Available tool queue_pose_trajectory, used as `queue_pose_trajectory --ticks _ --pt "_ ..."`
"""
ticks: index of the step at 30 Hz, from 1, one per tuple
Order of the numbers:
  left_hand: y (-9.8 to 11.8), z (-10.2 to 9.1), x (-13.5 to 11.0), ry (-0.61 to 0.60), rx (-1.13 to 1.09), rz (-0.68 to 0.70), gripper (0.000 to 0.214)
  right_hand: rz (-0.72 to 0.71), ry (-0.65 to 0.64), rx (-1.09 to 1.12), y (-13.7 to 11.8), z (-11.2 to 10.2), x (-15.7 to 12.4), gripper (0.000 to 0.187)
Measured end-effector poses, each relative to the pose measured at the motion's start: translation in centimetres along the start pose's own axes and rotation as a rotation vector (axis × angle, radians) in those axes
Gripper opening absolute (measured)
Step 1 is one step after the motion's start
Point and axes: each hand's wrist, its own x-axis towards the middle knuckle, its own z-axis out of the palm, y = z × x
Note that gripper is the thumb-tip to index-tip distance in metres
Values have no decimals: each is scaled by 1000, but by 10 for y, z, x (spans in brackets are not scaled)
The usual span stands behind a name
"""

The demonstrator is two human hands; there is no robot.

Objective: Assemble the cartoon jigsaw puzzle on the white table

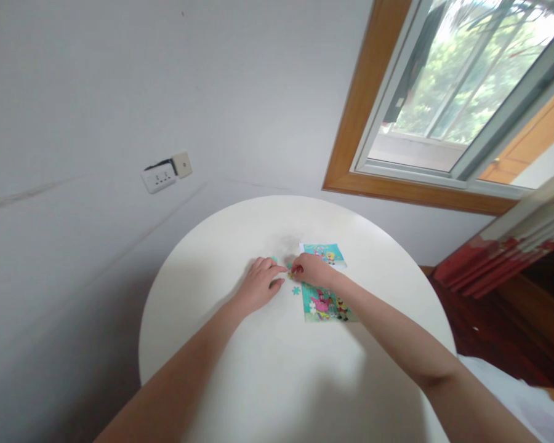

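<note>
My left hand rests on the white round table, its fingers apart and holding nothing. Thumb and index finger of my right hand are pinched on a small yellowish puzzle piece, just beyond the left fingertips. A loose teal piece lies below it, and another greenish piece peeks out behind my left hand. Under my right wrist and forearm sits a largely joined cartoon jigsaw puzzle, with a white gap near its left side. Behind my right hand is a picture sheet with similar cartoon figures, partly covered.
The table stands close to a white wall with a socket on it. A wood-framed window is at the upper right, beside a red and cream curtain. White fabric shows at the lower right.
</note>
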Motion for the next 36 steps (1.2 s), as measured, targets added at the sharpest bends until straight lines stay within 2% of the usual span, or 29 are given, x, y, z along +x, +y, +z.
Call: queue_pose_trajectory --ticks 8,13,21,25,28,30,32,36 --pt "1 1 -1 3 2 -6 23 -58 5 144 -1 1 2 21" --pt "1 0 1 32 -11 -28 11 -90 34 301 -5 7 -6 20" --pt "4 5 9 137 -179 -126 16 -78 81 576 5 1 -14 14" --pt "28 7 9 177 -274 -155 23 -81 90 689 17 -11 -35 10" --pt "56 10 6 176 -362 -91 23 -95 39 829 31 -20 -63 14" --pt "76 12 2 105 -371 -19 25 -65 40 840 44 -26 -82 18" --pt "95 16 -3 5 -312 56 28 -4 90 761 59 -28 -98 18" --pt "124 28 -13 -188 -163 232 40 126 109 654 85 -22 -116 16"
